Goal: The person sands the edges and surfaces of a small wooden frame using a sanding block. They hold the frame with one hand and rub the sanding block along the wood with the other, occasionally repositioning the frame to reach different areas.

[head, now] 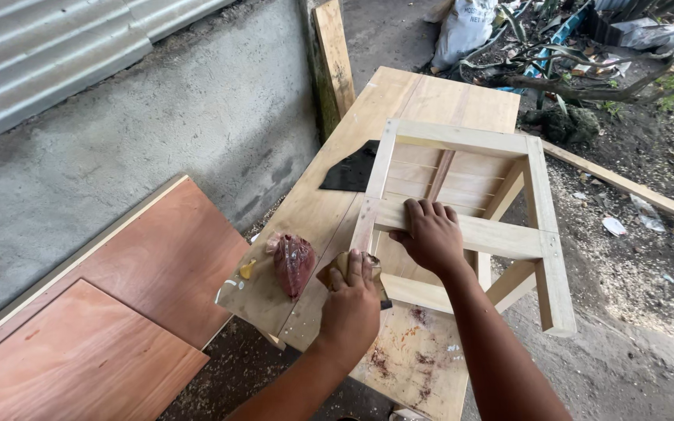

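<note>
At the centre of the frame, a pale wooden frame (470,234) of square legs and rails lies on its side on a light plywood counter (313,203). The right hand (431,236) lies flat on the frame's middle rail, palm down, fingers stretched forward and close together, pressing on the wood rather than gripping it. Just left of it and lower in the frame, the left hand (350,306) is closed around a small folded brownish piece, likely sandpaper (343,263), held against the lower end of the frame's left leg where it meets the rail; a dark bit shows under the hand, too hidden to tell what it is.

Left of the left hand, on the counter's near corner, lies a crumpled clear plastic bag with dark red contents (294,263), and beside that a small yellowish scrap (248,270). A black flat sheet (351,169) lies on the counter at the upper left of the frame piece. Reddish stains mark the counter's lower end.

At the lower left of the frame, reddish-brown plywood panels (118,312) lean by a grey concrete wall (157,117). Sawdust covers the ground at the right.
</note>
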A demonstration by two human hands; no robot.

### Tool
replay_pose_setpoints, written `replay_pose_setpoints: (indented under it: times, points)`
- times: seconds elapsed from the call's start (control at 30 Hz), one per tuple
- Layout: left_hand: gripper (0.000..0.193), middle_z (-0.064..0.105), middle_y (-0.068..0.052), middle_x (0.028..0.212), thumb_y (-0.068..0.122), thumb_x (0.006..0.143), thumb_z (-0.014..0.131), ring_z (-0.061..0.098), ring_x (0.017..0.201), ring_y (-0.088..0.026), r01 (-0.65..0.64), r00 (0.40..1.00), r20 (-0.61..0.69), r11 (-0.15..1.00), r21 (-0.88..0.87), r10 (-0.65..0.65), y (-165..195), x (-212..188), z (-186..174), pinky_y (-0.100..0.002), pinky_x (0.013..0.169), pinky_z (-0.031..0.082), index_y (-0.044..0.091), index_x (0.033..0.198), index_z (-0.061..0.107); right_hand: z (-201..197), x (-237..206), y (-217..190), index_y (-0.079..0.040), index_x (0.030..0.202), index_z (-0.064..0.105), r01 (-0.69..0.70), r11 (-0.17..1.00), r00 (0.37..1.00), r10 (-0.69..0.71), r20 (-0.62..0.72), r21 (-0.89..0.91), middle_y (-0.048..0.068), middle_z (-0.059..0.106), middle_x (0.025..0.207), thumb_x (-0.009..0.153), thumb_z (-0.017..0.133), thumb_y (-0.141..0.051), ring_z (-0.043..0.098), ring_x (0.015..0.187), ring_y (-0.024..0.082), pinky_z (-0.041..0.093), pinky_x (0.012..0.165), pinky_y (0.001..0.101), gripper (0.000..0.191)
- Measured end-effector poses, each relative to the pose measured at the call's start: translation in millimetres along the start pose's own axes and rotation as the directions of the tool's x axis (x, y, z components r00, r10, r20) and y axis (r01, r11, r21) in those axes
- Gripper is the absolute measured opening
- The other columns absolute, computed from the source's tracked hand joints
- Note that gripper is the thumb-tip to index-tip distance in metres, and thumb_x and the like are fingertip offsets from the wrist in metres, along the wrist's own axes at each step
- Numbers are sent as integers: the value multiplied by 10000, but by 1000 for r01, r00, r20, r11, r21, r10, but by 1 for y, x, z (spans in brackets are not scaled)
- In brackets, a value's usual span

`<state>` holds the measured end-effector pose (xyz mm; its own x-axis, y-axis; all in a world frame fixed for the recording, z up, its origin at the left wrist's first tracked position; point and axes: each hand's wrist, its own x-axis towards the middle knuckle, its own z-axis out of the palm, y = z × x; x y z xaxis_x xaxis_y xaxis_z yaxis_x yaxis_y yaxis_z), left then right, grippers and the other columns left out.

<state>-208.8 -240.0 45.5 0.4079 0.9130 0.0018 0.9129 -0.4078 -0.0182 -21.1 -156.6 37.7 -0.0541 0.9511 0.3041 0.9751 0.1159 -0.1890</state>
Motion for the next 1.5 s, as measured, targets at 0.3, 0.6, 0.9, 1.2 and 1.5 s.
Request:
replay_pose_setpoints:
  times: [0.3,0.6,0.9,1.2,1.5]
  points:
    - [309,337,-287,1598,164,1022,546,390,1402,-542,0,999,-34,1000,11,0,6,19,13,-581,1147,369,32,1299,583,-1,0,1,-83,1364,529,8,1000,1000,-8,-13,13,113,603,1323,823,730,-549,517,1270,318,344,1099,443,742]
    - [522,371,-307,1547,120,982,546,416,1346,-532,23,977,-210,1000,-1,-23,8,41,9,-550,1137,362,-75,1455,442,-3,1,2,-92,1376,522,-10,1000,1000,10,8,7,112,588,1358,828,732,-535,511,1281,329,338,1112,446,735]
    - [572,272,-297,1614,154,982,521,295,1441,-554,-38,994,-104,999,-15,37,1,-8,10,-526,1172,300,-58,1497,388,-2,3,2,-82,1396,507,-27,1000,999,27,47,-12,124,588,1350,846,721,-548,518,1280,336,320,1122,446,753]
    - [593,331,-289,1593,134,961,499,313,1454,-505,-89,968,-242,993,-76,68,-2,1,17,-500,1168,323,-70,1506,384,-7,0,2,-88,1390,500,-9,999,999,11,42,-32,126,594,1330,841,720,-547,524,1261,327,325,1114,459,749]
    - [430,498,-187,1540,128,998,557,547,1377,-387,-75,988,-157,913,-401,12,-21,46,-19,-449,1138,481,35,1417,544,-7,-2,4,-85,1398,499,18,999,1000,-17,24,-40,121,591,1340,851,704,-549,530,1261,328,346,1099,449,746]
